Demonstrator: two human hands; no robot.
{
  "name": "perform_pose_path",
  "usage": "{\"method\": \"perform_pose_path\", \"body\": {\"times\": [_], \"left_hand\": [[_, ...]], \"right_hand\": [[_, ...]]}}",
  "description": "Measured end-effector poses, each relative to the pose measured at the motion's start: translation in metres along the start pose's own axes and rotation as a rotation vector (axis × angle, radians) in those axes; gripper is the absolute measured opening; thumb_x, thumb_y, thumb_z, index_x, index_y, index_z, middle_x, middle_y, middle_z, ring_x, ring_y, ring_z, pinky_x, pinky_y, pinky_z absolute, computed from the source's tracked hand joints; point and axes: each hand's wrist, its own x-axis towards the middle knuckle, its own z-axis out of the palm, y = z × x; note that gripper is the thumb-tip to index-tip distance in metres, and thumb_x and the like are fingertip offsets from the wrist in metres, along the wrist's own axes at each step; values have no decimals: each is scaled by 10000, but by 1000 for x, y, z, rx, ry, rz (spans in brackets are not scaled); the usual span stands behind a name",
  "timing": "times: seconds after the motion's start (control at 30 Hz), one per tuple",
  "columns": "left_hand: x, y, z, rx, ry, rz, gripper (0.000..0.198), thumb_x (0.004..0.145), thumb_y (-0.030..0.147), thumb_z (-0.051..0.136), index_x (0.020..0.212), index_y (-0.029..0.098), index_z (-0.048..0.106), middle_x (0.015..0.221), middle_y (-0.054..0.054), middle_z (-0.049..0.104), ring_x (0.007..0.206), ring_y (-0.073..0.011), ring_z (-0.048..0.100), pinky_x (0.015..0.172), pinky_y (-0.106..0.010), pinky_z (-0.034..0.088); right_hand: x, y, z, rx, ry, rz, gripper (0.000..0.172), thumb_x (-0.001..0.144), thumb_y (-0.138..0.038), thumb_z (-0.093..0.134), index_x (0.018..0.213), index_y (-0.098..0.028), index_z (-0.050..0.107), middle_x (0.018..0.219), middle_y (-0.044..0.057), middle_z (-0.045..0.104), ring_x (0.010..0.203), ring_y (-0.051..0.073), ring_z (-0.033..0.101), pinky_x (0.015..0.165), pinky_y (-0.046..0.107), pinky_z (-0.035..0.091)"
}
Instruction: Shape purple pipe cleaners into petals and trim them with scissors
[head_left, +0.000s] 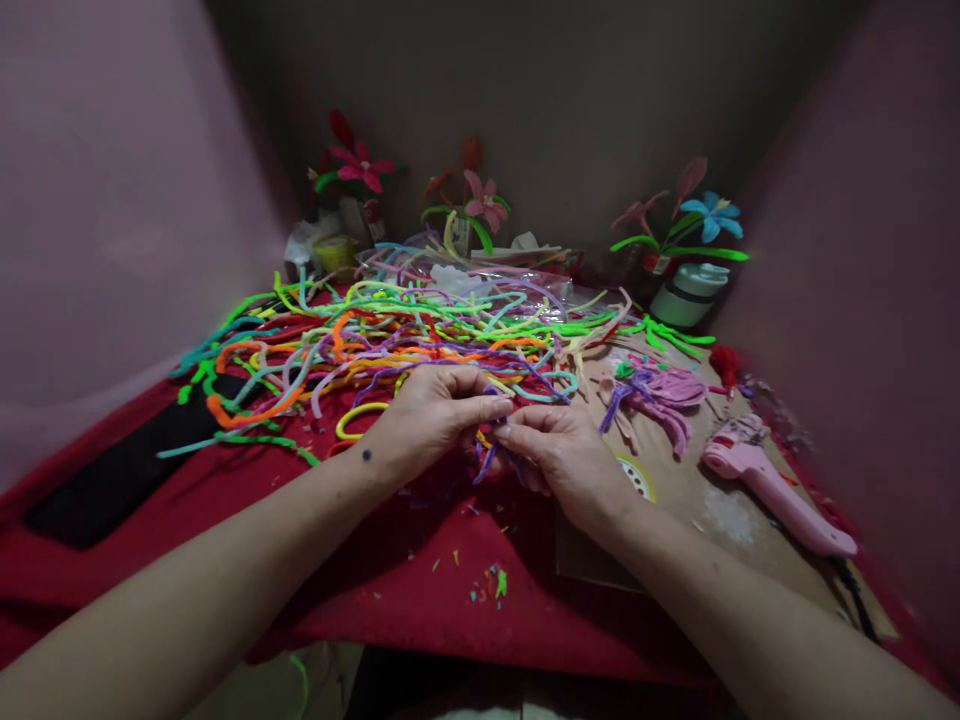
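Observation:
My left hand and my right hand meet over the front middle of the table, both closed in a pinch. Between their fingertips is a purple pipe cleaner piece with a bit of orange-yellow at its middle; its ends hang down, and the fingers cover much of it. Just behind them spreads a large heap of colourful pipe cleaners. A yellow loop sticks out beside my left hand, partly hidden. Under my right wrist, a yellow-rimmed disc with holes lies partly covered.
A pink glue gun rests on cardboard at right, near a pink and purple pipe cleaner bundle. Pipe cleaner flowers and a pale lidded container stand behind. A flat black object lies left. Scraps dot the red cloth.

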Motion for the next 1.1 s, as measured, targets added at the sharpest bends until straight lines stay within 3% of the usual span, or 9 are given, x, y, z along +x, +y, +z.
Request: {"method": "perform_pose_path", "body": {"times": [0.1,0.3,0.47,0.57,0.7,0.93,1.1], "left_hand": [[-1,1,1,5,11,22,186,727,258,603,606,136,530,451,66,478,404,-45,381,403,-169,279],[2,-1,0,-22,-116,17,188,739,265,602,620,135,539,458,60,506,395,-44,416,394,-156,301],[1,-2,3,16,-65,49,235,754,268,591,576,138,509,425,65,475,375,-42,401,379,-153,294],[0,-2,5,23,-28,26,243,754,257,589,564,140,494,413,66,469,358,-42,400,364,-155,288],[-1,-3,6,21,-5,27,256,753,241,585,544,143,473,399,67,453,350,-44,402,362,-157,297],[0,-8,6,-49,-46,21,261,736,251,595,541,148,454,396,73,446,331,-42,384,344,-159,295],[1,-6,6,-8,-75,36,237,739,220,580,549,149,458,401,76,452,335,-41,392,344,-151,292]], "right_hand": [[0,1,0,-2,24,-25,244,753,-248,531,526,-159,542,380,-60,436,334,50,339,357,194,232],[1,2,1,-232,20,-138,245,782,-198,435,594,-163,587,413,-51,453,380,66,370,412,201,279],[0,5,2,-390,103,-282,201,770,-161,429,699,-177,616,461,-43,497,428,88,432,471,214,325],[0,5,1,-502,105,-339,230,771,-148,418,633,-181,599,476,-31,493,450,93,437,484,220,315],[1,6,1,-644,157,-365,243,772,-154,432,561,-172,551,497,-20,478,468,89,407,491,224,289],[-3,11,2,-802,207,-437,228,811,-173,414,710,-155,617,579,14,569,514,107,474,539,232,321],[-3,11,3,-881,247,-422,219,813,-188,411,688,-140,585,559,27,556,507,118,475,530,247,300]]}}
